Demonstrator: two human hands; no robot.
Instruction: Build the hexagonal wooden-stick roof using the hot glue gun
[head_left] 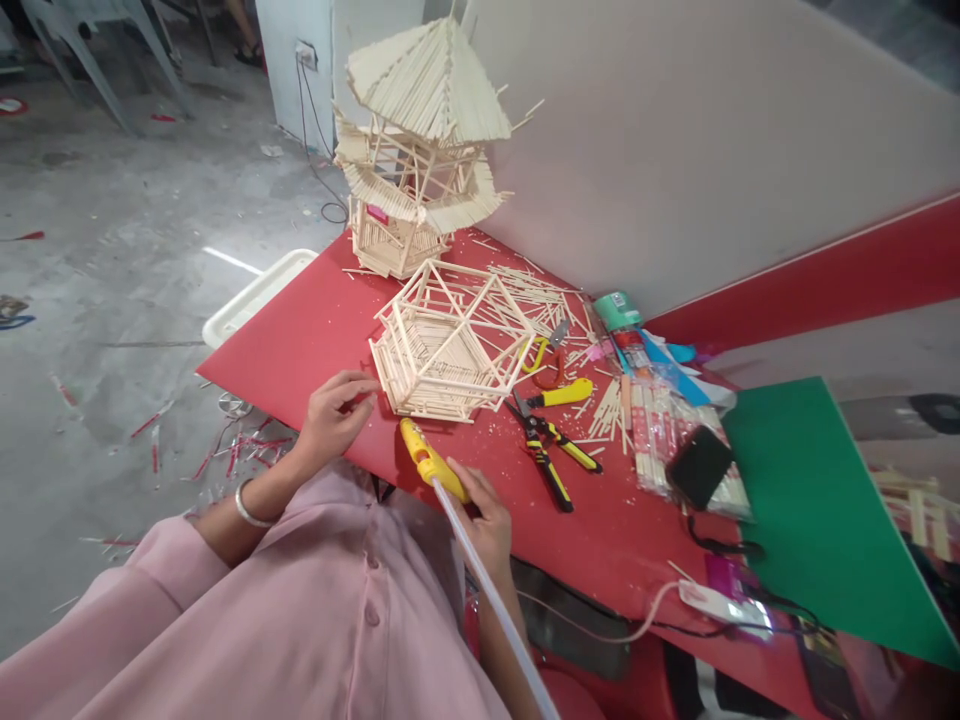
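In my right hand [486, 515] is a yellow hot glue gun [427, 460], its nozzle pointing toward the table's middle. A long translucent glue stick [491, 595] runs out of its back toward me. My left hand [337, 418] is beside the near left corner of a many-sided frame of thin wooden sticks [442, 350]. Its fingers are bent, with a gap between thumb and forefinger, and the fingertips reach the frame's edge; whether they touch it I cannot tell. The frame rests on the red table [300, 320] and has a slatted stick floor.
A tiered stick pagoda [427, 140] stands at the back. Right of the frame lie scissors [546, 360], a yellow-handled cutter [562, 393], black-and-yellow pliers [551, 450] and loose sticks [532, 295]. Further right are packaged sticks [656, 425], a phone [699, 467] and a green board [817, 520].
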